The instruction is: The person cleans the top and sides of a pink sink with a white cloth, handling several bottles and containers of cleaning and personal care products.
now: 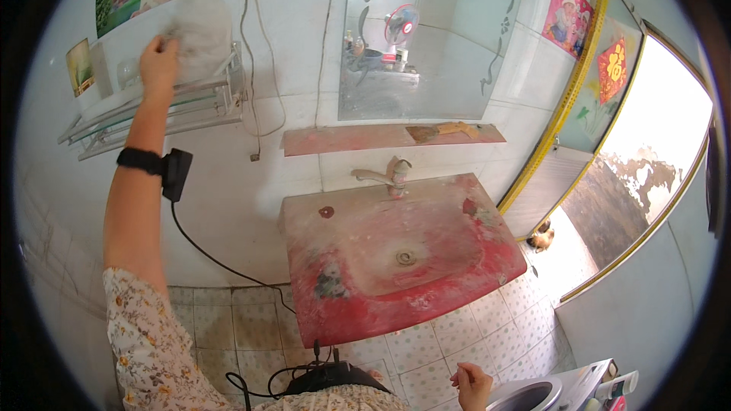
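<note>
two hands in view. left hand [158, 61] is raised to the glass wall shelf [152, 110], fingers clenched on a grey cloth [199, 27]; the cloth bunches at the fingertips and spreads right of them, above the shelf's right end, against the white tiled wall. a black strap with a small black device [177, 173] sits on the left wrist, its cable hanging down. right hand [472, 385] is low, near the white appliance [533, 396], fingers loosely curled, grasping nothing. red basin [396, 259] juts from the wall below the mirror [426, 38], tap [388, 175] at its back edge.
</note>
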`<state>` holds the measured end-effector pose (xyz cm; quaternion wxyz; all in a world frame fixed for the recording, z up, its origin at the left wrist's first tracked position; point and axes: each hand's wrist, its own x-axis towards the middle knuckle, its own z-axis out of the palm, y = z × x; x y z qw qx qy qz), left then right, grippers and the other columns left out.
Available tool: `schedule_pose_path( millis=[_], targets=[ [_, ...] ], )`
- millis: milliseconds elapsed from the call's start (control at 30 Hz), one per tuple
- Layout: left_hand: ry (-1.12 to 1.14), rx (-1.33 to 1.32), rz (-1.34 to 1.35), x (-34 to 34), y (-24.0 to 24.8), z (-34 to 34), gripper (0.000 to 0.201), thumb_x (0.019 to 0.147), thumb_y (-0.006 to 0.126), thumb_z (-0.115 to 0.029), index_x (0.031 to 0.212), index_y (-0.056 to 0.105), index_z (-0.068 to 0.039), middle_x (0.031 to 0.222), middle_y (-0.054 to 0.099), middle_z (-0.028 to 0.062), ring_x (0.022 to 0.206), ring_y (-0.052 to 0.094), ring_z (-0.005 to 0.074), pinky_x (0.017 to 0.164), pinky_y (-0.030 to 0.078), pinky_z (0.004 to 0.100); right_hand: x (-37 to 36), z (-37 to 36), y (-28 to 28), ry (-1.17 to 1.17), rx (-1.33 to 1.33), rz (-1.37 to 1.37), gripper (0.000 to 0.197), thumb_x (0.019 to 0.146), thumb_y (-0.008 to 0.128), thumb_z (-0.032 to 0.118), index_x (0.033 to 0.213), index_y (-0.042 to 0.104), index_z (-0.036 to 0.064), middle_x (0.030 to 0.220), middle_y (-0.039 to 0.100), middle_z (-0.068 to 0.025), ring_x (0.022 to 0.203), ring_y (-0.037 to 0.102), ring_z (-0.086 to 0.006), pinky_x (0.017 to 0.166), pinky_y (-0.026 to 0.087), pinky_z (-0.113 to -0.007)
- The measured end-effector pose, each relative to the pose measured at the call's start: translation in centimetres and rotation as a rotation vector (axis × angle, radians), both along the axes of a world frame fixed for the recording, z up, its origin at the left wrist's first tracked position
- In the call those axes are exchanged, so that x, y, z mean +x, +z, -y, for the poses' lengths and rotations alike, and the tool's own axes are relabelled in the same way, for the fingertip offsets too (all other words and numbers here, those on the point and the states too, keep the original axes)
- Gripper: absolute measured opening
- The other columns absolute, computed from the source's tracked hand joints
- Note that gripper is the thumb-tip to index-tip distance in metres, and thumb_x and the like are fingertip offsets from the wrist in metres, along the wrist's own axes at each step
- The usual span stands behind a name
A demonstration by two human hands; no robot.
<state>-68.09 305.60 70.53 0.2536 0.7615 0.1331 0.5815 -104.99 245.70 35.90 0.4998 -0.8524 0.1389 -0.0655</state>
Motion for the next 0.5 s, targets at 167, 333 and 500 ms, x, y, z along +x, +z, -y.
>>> schedule_pose_path(
  millis=[167, 333, 500],
  targets=[
    [-0.225, -0.179, 0.382, -5.7, 2.3, 3.8, 0.041, 0.076, 0.063, -0.026, 0.104, 0.058, 0.004, 0.094, 0.058, 0.0097, 0.080, 0.053, 0.0166, 0.069, 0.043, 0.0286, 2.1, -0.1, 1.4, 0.016, 0.110, 0.087, 0.016, 0.086, 0.055, 0.007, 0.098, 0.061, -0.0027, 0.072, 0.064, -0.0085, 0.060, 0.059, -0.0107, 0.054, 0.047, -0.022],
    [-0.508, 0.029, 0.291, -11.4, -2.8, 10.6, 0.046, 0.086, 0.053, -0.009, 0.129, 0.038, -0.003, 0.104, 0.050, 0.0054, 0.090, 0.049, 0.0143, 0.073, 0.043, 0.0238, 4.3, 0.2, 1.3, 0.072, 0.131, 0.111, 0.013, 0.083, 0.056, 0.002, 0.093, 0.062, -0.0028, 0.066, 0.063, -0.0085, 0.058, 0.060, -0.0115, 0.054, 0.048, -0.023],
    [-0.677, 0.195, 0.025, -14.3, -15.5, 16.9, 0.046, 0.090, 0.047, -0.016, 0.130, 0.034, 0.003, 0.124, 0.048, 0.0161, 0.114, 0.048, 0.0236, 0.093, 0.039, 0.0334, 7.3, 1.8, 0.7, 0.200, 0.108, 0.148, 0.013, 0.082, 0.058, 0.004, 0.093, 0.063, 0.0000, 0.067, 0.064, -0.0080, 0.060, 0.062, -0.0117, 0.055, 0.048, -0.022]
  ],
)
